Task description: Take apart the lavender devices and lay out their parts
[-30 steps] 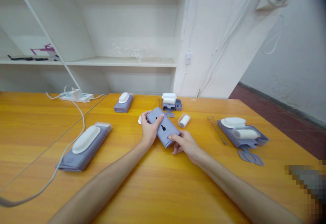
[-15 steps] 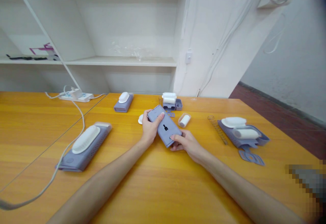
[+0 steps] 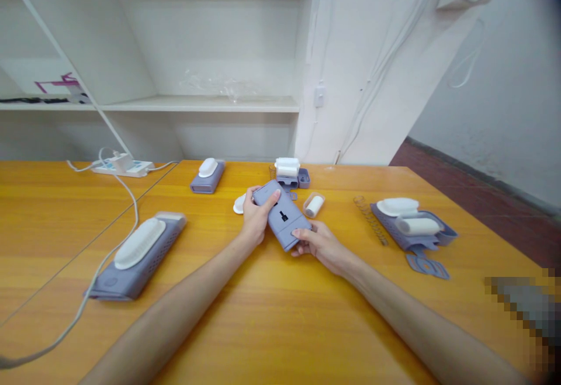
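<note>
My left hand [image 3: 258,215] grips the upper end of a purple-grey plastic case [image 3: 287,212], thumb on its top face. At the lower right end, my right hand [image 3: 318,245] pinches the same case with its thumb on top. The case is held tilted above the table and bears a black brush-shaped mark. A seam crosses it near my right thumb. Behind my left hand, a white oval piece [image 3: 239,204] is partly hidden. A white roller in a clear cover [image 3: 314,205] lies just beyond my right hand.
On the wooden table [image 3: 263,326], a larger purple-grey case with a white brush [image 3: 140,248] lies left, a smaller one [image 3: 208,174] behind. An opened case with a roller [image 3: 414,224] and a coil spring [image 3: 370,220] lie right. A white cable [image 3: 135,210] runs from a power strip [image 3: 131,167].
The view has shifted slightly, so the things on the table appear further left. Both hands still hold the case, and the seam near my right thumb shows more clearly.
</note>
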